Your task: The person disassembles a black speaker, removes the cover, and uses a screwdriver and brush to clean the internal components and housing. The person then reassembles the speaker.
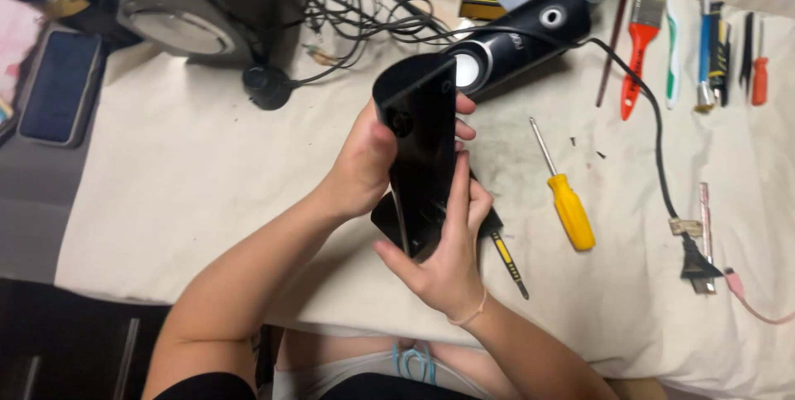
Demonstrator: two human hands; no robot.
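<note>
- Right hand (451, 259) cupping the lower end of a black speaker shell (422, 151), fingers (458, 189) lying pressed together up its face.
- Left hand (364, 160) gripping the shell's upper half, fingers wrapping behind, only tips showing.
- Shell standing tilted above the cloth-covered counter (182, 193).
- Hiding part of a black-and-yellow tool (507, 261) underneath.
- Yellow screwdriver (565, 193) lying near; second speaker (517, 36) lying beyond.

Two black speakers (421, 151) (517, 36), two screwdrivers (565, 193) (507, 261), one red-handled paintbrush (639, 36), one phone (60, 85).
</note>
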